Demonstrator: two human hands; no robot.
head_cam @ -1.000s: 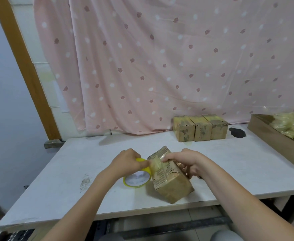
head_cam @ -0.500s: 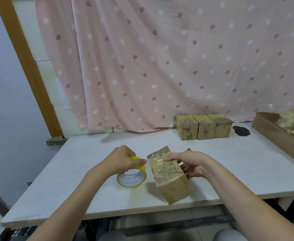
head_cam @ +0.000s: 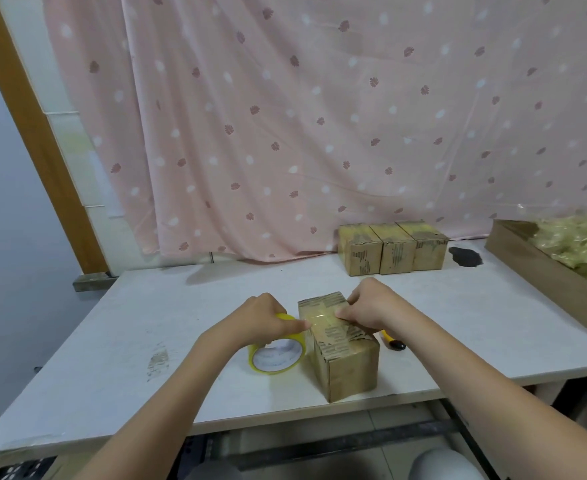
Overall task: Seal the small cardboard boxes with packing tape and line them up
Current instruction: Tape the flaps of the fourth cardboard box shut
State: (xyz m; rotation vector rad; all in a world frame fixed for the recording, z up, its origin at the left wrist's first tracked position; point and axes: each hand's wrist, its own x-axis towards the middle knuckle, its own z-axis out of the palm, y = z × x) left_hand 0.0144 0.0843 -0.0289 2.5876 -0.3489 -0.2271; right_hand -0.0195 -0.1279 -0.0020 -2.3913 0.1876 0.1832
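Note:
A small cardboard box (head_cam: 345,365) stands near the front edge of the white table (head_cam: 167,327). A strip of clear tape runs across its top from the yellow tape roll (head_cam: 276,355), which sits just left of the box. My left hand (head_cam: 266,320) grips the roll from above, thumb at the box's left edge. My right hand (head_cam: 368,306) presses the tape down on the box top with curled fingers. Three sealed boxes (head_cam: 392,249) stand in a row at the back of the table.
A yellow-and-black cutter (head_cam: 393,342) lies just right of the box. A dark stain (head_cam: 465,256) marks the table beside the row. At the right, a brown tray (head_cam: 541,271) holds crumpled yellowish plastic. A pink curtain hangs behind.
The box has gone from tilted on an edge to standing flat on the table. My right hand has moved onto its top, and the tape roll stays beside it.

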